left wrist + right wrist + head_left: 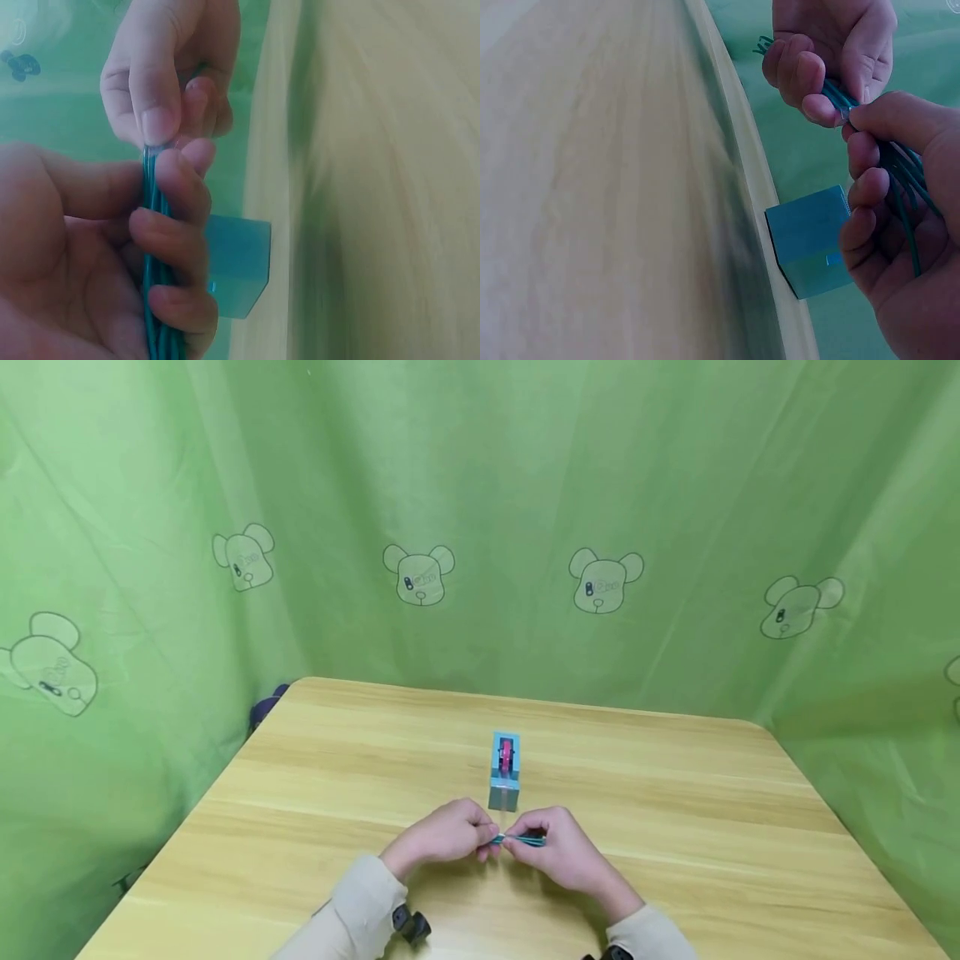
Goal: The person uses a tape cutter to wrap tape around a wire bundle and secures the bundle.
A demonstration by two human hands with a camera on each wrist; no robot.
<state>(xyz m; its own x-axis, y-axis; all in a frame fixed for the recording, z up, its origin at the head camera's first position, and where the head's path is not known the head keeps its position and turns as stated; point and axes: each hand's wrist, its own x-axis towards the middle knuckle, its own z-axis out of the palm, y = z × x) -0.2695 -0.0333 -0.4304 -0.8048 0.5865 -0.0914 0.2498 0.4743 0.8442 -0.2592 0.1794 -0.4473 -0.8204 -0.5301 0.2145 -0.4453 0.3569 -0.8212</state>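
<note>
Both hands meet at a bundle of thin green wires (154, 330) in front of the tape dispenser. My left hand (450, 832) curls its fingers round one part of the bundle, thumb against it. My right hand (561, 850) pinches the bundle close beside the left fingertips, and loose wire ends (909, 176) fan across its palm. A small piece of clear tape (844, 115) shows on the wires between the two hands. The blue tape dispenser (504, 795) stands just beyond, with a pink core (507, 756); a translucent strip runs from its front toward the hands.
The hands are over a light wood-grain table (360, 752). A green curtain (510, 460) with mouse-head prints surrounds its back and sides. A dark purple object (264, 708) shows beyond the table's far left corner.
</note>
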